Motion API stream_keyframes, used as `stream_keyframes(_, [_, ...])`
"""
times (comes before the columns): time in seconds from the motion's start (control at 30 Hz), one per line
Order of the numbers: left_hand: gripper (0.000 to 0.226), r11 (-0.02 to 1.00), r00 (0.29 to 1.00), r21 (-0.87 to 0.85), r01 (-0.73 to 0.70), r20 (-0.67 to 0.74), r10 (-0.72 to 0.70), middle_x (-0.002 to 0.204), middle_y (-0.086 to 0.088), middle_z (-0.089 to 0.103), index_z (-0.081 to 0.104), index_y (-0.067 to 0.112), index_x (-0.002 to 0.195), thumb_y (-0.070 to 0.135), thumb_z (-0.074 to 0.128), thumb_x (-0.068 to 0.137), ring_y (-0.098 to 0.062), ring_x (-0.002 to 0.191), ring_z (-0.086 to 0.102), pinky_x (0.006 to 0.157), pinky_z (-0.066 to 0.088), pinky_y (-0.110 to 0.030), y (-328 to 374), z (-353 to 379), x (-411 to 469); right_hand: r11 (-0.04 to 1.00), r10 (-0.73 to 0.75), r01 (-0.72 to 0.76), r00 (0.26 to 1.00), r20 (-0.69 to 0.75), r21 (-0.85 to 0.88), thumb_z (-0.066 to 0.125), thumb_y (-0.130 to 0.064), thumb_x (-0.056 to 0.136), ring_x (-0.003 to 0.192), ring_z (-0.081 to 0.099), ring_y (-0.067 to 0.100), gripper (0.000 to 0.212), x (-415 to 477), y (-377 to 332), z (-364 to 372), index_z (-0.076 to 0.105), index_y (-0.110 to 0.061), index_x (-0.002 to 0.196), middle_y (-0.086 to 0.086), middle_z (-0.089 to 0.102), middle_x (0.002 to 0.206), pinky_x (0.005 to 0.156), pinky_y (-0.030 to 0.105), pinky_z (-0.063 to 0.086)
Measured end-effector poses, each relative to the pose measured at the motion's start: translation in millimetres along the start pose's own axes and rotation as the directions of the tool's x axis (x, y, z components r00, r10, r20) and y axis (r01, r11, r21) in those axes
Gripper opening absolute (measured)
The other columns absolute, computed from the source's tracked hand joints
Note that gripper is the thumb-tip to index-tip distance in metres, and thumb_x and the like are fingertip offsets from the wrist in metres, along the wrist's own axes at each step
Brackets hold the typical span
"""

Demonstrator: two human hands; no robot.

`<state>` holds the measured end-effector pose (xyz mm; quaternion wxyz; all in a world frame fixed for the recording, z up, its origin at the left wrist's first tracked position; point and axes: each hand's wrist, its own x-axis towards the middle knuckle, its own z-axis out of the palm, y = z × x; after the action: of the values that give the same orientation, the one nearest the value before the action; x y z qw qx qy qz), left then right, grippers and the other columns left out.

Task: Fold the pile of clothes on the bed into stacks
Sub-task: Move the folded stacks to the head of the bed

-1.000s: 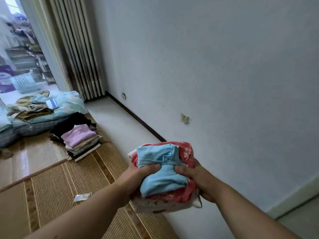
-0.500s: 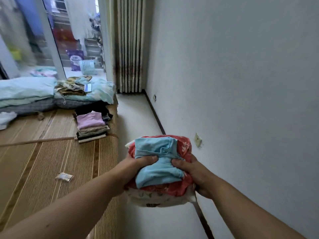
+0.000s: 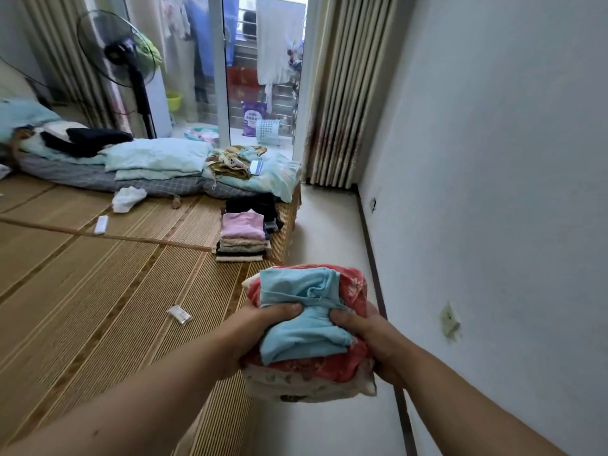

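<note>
I carry a small stack of folded clothes (image 3: 306, 327): a light blue piece on top, a red flowered one under it, a cream one at the bottom. My left hand (image 3: 260, 327) grips its left side, thumb pressed on the blue cloth. My right hand (image 3: 368, 337) grips the right side the same way. The stack hangs above the right edge of the bed's bamboo mat (image 3: 98, 291). Farther along that edge stands a second folded stack (image 3: 241, 235) with a pink piece on top, dark clothes (image 3: 255, 205) behind it.
Folded bedding (image 3: 154, 162) with a phone (image 3: 256, 166) lies at the bed's far end. A white cloth (image 3: 128, 198), a remote (image 3: 101, 224) and a small packet (image 3: 179, 314) lie on the mat. A fan (image 3: 128, 60) stands left. White wall right, floor strip between.
My view has swung left, from the wall toward the bed and balcony door. Both hands keep the same grip on the stack, which stays in front of me.
</note>
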<state>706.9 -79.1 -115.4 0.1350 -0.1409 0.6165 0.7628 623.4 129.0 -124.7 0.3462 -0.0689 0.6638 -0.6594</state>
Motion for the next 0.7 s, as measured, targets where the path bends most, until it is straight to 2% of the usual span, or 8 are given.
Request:
stream_keyframes(0.13, [0.063,1.000,0.993,-0.021,-0.009,-0.117,0.006,0.107,-0.006,0.074,0.062,0.020,0.122,0.038,0.084,0.066,-0.023,0.099,0.070,0.087,0.054,-0.036,10,-34,44,1.000,0.010,-0.011,0.999,0.045,0.024,0.077,-0.045,0.073,0.115,0.062,0.032,0.080,70,-10,1,0.041,-0.020,0.140,0.013,0.061,0.130,0.101,0.052,0.047])
stream_keyframes(0.23, [0.066,0.999,0.978,-0.037,-0.010,-0.207,0.002,0.106,-0.007,0.074,0.063,0.019,0.120,0.037,0.081,0.059,-0.025,0.099,0.070,0.095,0.053,-0.043,27,-66,85,1.000,0.030,-0.030,0.997,0.066,0.001,0.070,-0.046,0.072,0.114,0.063,0.031,0.080,129,-27,6,0.038,-0.021,0.140,0.012,0.060,0.130,0.099,0.053,0.049])
stream_keyframes(0.4, [0.061,0.999,0.963,-0.020,-0.044,-0.266,0.037,0.107,-0.006,0.074,0.062,0.020,0.119,0.033,0.080,0.062,-0.025,0.101,0.070,0.096,0.051,-0.044,61,-122,143,0.997,0.039,-0.047,0.990,0.132,0.055,0.068,-0.035,0.076,0.113,0.064,0.031,0.071,224,-51,21,0.040,-0.019,0.140,0.013,0.062,0.129,0.098,0.054,0.049])
stream_keyframes(0.53, [0.066,0.999,0.950,-0.035,-0.038,-0.313,0.025,0.114,-0.009,0.071,0.060,0.017,0.124,0.032,0.080,0.063,-0.027,0.107,0.067,0.101,0.048,-0.046,77,-156,184,0.996,0.049,-0.062,0.979,0.200,0.062,0.068,-0.026,0.079,0.111,0.065,0.031,0.064,289,-64,25,0.044,-0.016,0.138,0.013,0.065,0.125,0.098,0.053,0.050])
stream_keyframes(0.6, [0.063,0.998,0.942,-0.045,-0.039,-0.334,0.022,0.114,-0.009,0.071,0.061,0.018,0.122,0.029,0.083,0.064,-0.025,0.106,0.068,0.097,0.050,-0.042,82,-170,205,0.994,0.070,-0.088,0.971,0.228,0.070,0.070,-0.022,0.078,0.112,0.064,0.033,0.066,320,-66,24,0.043,-0.015,0.138,0.015,0.064,0.125,0.098,0.054,0.049])
stream_keyframes(0.7, [0.056,0.993,0.928,-0.105,-0.053,-0.373,0.010,0.106,-0.008,0.074,0.061,0.018,0.118,0.025,0.082,0.066,-0.022,0.096,0.071,0.075,0.057,-0.030,83,-190,237,0.987,0.114,-0.140,0.953,0.282,0.075,0.074,-0.016,0.077,0.114,0.062,0.037,0.069,364,-68,21,0.042,-0.012,0.138,0.018,0.062,0.128,0.101,0.057,0.046])
